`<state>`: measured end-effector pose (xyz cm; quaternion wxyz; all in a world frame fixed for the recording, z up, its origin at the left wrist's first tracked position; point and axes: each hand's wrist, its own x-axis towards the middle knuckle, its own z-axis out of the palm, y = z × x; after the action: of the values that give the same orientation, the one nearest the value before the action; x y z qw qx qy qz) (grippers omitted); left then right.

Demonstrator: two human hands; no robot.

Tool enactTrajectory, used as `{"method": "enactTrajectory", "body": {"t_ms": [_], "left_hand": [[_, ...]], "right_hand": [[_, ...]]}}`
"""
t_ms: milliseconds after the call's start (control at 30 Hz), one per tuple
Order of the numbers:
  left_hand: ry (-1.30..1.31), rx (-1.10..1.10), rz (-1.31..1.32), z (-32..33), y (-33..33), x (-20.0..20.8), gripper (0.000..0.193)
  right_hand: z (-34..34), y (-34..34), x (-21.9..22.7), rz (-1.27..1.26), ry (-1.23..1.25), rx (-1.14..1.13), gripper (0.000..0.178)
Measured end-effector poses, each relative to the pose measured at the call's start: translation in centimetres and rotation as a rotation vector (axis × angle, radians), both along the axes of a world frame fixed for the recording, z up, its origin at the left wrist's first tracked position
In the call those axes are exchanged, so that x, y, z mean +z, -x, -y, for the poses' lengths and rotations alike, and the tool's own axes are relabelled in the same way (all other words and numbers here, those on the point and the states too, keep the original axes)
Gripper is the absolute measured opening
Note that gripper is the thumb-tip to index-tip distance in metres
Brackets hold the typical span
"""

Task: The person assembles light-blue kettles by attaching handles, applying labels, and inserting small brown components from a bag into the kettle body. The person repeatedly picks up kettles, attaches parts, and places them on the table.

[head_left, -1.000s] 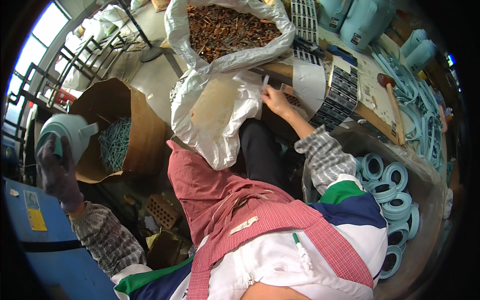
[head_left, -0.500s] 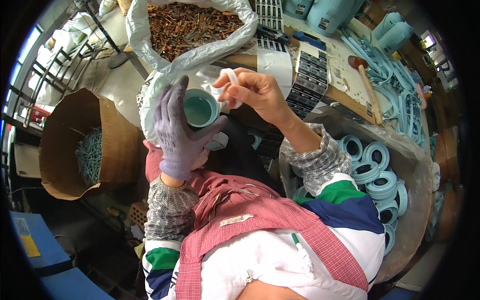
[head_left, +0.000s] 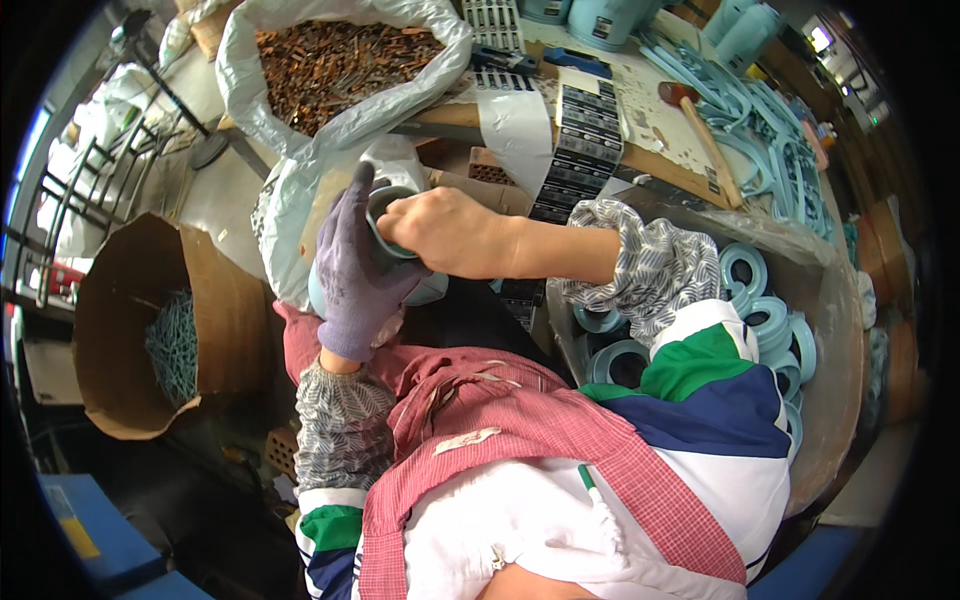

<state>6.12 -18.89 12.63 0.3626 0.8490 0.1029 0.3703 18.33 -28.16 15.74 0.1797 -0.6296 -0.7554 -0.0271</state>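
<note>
My left hand, in a lavender glove, wraps round a light-blue jug in front of my lap, with the thumb and fingers spread about its upper part. The jug's round mouth tilts up toward me. My bare right hand is closed at that mouth, its fingertips down inside the rim and out of sight. Whatever these fingers hold is hidden; the white ring from the earlier picture does not show.
A white sack of brown scraps stands ahead. The workbench holds label sheets, a mallet, blue strips and more jugs. Light-blue rings fill a plastic-lined box at right. A cardboard barrel with thin blue pieces stands at left.
My right hand has come left and down from above the bench edge, bringing its fingers into the jug's mouth. The white ring it held has gone out of sight. My left hand keeps the jug.
</note>
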Motion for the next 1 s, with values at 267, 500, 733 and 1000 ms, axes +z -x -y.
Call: {"method": "enactTrajectory", "body": {"t_ms": [267,500,733,1000], "left_hand": [[-0.122,-0.234,-0.089,-1.0,1.6,1.6,0.065],[-0.102,-0.256,-0.168,-2.8,4.7,4.4,0.034],[-0.033,0.197,0.062,-6.9,7.9,10.7,0.011],[0.33,0.121,-0.15,-13.3,7.1,7.0,0.022]], "right_hand": [[1.0,0.0,-0.6,0.106,0.048,-0.077,0.007],[3.6,-10.3,2.0,-1.0,0.076,0.199,0.02],[13.0,-38.2,-10.8,0.092,-0.168,-1.218,0.02],[11.4,-38.8,-10.8,0.189,-0.321,-1.023,0.008]]}}
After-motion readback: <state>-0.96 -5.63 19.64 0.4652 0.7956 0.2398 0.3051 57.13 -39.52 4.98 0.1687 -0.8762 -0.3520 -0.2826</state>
